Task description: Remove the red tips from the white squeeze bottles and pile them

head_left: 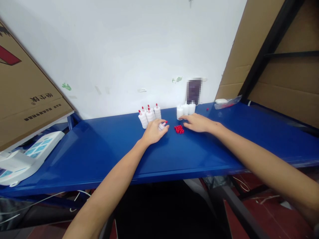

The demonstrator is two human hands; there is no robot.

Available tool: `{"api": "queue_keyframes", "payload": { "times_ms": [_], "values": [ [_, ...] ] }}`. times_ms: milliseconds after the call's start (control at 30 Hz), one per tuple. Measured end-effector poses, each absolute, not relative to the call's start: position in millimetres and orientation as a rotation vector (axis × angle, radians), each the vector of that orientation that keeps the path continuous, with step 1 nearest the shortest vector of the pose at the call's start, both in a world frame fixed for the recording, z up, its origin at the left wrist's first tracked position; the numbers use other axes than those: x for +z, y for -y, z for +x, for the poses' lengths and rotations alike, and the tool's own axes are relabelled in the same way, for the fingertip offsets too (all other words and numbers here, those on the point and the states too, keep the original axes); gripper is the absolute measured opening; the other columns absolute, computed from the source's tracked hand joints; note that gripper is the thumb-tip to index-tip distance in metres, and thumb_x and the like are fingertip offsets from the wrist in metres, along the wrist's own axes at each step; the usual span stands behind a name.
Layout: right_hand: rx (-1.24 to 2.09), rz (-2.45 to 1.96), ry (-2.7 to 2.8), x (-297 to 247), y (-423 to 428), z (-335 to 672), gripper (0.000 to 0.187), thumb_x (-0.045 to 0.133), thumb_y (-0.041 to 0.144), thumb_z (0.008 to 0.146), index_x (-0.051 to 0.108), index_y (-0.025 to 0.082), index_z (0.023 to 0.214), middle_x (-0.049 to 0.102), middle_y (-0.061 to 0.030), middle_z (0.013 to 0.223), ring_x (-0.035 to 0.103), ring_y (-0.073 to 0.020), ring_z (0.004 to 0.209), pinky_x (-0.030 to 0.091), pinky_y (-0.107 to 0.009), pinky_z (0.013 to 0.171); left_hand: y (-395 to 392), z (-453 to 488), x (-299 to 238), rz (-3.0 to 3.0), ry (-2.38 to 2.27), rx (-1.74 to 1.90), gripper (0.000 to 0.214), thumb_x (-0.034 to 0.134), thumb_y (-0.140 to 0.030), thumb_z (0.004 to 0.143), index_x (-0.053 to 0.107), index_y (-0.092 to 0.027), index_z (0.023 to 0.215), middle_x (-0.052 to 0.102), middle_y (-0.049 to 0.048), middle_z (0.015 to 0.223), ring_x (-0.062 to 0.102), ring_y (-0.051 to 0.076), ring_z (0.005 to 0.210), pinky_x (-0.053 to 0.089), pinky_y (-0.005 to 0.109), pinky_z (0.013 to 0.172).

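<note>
The fingers of my left hand (154,131), near the middle of the frame, are curled around a small white bottle (161,126) lying tilted, its red tip (166,122) poking out between thumb and forefinger. My right hand (196,122), right of centre, has its thumb and forefinger parted with nothing visibly held between them; the forefinger reaches the foot of the bare white bottles (179,112), though I cannot tell whether it touches. Just left of my right thumb, between my two hands, lies a tight cluster of loose red caps (179,129). Beyond my left fingers, a little above centre, stands a group of red-tipped bottles (150,116), five tips showing. I judge the work to be partway along: that group and the bottle in my left fingers bear red tips, while the bottles by my right fingers, at least three, show none, and the caps in the cluster sit on no bottle. Farther out on the blue table (99,149), right of centre, a single stray red cap (207,109) lies apart, with a clear plastic bag (228,102) beyond it; a white device (37,159) sits at the lower left.
</note>
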State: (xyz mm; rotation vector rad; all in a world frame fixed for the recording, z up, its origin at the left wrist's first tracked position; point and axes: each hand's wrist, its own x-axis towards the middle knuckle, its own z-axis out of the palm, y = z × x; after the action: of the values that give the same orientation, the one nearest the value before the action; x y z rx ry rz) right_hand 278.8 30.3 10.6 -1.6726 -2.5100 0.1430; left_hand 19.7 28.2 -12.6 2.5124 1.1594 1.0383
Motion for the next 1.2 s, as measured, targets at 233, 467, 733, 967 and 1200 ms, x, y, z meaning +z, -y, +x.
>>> {"api": "queue_keyframes", "payload": {
  "times_ms": [233,467,733,967,1200],
  "values": [
    [0.178,-1.555,2.521,12.2,-28.7,278.9,0.05,0.048,0.029,0.096,0.058,0.015,0.144,0.075,-0.0154,0.113,0.069,-0.0297,0.102,0.048,-0.04,0.092,-28.5,19.1,-12.8,2.546,-1.165,1.024,0.026,0.06,-0.04,0.094,0.071,-0.017,0.101,0.073,0.0076,0.101,0.067,0.023,0.095,0.051,0.037,0.089],
    [0.262,-1.228,2.403,25.3,-8.1,258.2,0.04,0.044,0.034,0.101,0.068,0.014,0.127,0.073,-0.0076,0.083,0.065,-0.0206,0.074,0.046,-0.032,0.073,-22.6,18.8,-10.7,2.547,-1.217,0.918,0.031,0.054,-0.048,0.097,0.063,-0.019,0.089,0.065,0.0008,0.073,0.056,0.017,0.063,0.038,0.029,0.061],
    [0.289,-1.036,2.367,19.9,3.2,234.8,0.029,0.053,0.044,0.099,0.064,0.018,0.096,0.067,-0.0041,0.082,0.057,-0.0162,0.07,0.038,-0.029,0.065,-12.4,23.4,-5.0,2.67,-1.182,0.846,0.018,0.056,-0.035,0.092,0.064,-0.02,0.095,0.068,0.0038,0.081,0.063,0.021,0.075,0.041,0.029,0.067],
    [0.533,-0.965,2.419,26.5,10.7,234.5,0.028,0.041,0.046,0.105,0.053,0.021,0.099,0.058,0.0015,0.069,0.053,-0.0147,0.062,0.039,-0.029,0.066,-8.1,23.9,-1.9,2.712,-1.094,0.829,0.015,0.052,-0.032,0.094,0.061,-0.02,0.094,0.068,0.0026,0.078,0.063,0.02,0.069,0.039,0.028,0.063],
    [0.409,-0.922,2.396,32.1,8.3,235.1,0.037,0.03,0.044,0.107,0.042,0.023,0.08,0.053,-0.0015,0.074,0.049,-0.016,0.068,0.038,-0.031,0.069,-10.3,22.5,2.1,2.757,-0.977,0.863,0.023,0.046,-0.029,0.098,0.063,-0.02,0.11,0.073,0.0059,0.095,0.068,0.02,0.082,0.049,0.03,0.074]
  ]
}}
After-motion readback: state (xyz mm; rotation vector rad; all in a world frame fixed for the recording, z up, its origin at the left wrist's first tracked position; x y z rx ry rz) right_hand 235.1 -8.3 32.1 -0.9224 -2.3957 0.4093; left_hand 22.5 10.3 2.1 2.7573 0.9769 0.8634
